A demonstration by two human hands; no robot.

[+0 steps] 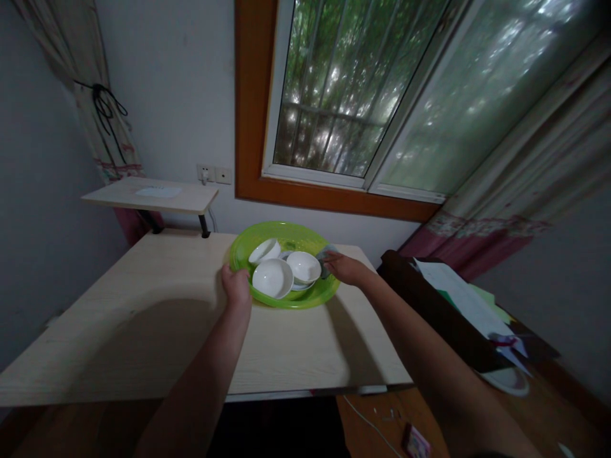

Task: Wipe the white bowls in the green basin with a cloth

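A round green basin (296, 303) is at the back of the pale wooden table (286, 356). Inside it lie several white bowls, among them a tilted one (265, 252), one at the front (273, 278) and one at the right (304, 267). My left hand (236, 285) grips the basin's left rim, fingers wrapped over it. At the right rim, my right hand (344, 267) is closed on a grey cloth (326, 254); whether it also holds the rim is hard to tell.
A small raised shelf (186, 197) with a paper stands at the table's back left. Wall sockets (214, 173) and a window are behind. To the right, a dark cabinet (429, 305) bears papers. A cable and small box lie on the floor.
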